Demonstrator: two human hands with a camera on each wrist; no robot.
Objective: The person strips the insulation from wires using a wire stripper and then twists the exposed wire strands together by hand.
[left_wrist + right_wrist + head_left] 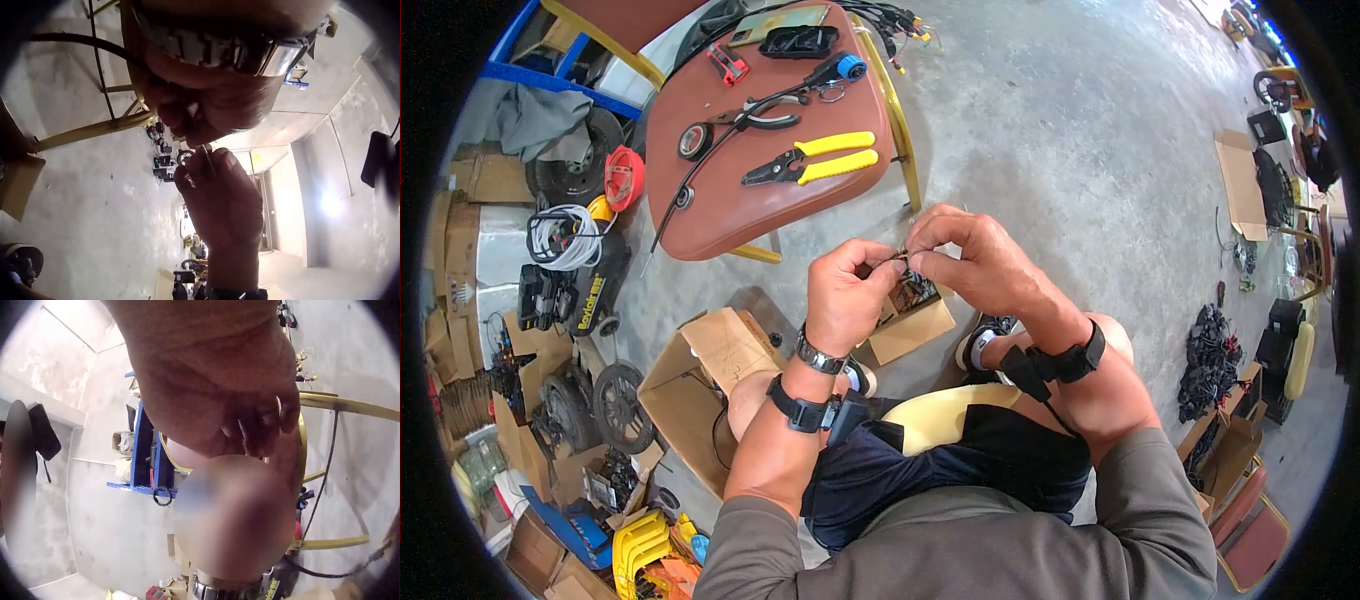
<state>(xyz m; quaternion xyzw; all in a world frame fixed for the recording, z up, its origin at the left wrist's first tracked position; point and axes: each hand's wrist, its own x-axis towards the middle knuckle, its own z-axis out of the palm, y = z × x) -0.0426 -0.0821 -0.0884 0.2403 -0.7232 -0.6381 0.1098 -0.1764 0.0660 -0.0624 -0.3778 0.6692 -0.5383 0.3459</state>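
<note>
My left hand (845,295) and right hand (978,265) meet in front of me, fingertips close together. Between them they pinch a thin wire (903,257), mostly hidden by the fingers. The left wrist view shows a slim strand (210,164) at the fingertips; its details are too dark to make out. Thumb and index finger of each hand bend in toward it. Below the hands stands a small cardboard box (915,333) with a jumble of small parts inside.
A brown chair seat (700,205) ahead holds yellow-handled wire strippers (815,160), pliers (775,120), a tape roll (695,141) and a black cable with a blue connector (852,67). An open carton (680,400) stands left of my legs. Tangled black cables (1210,360) lie right.
</note>
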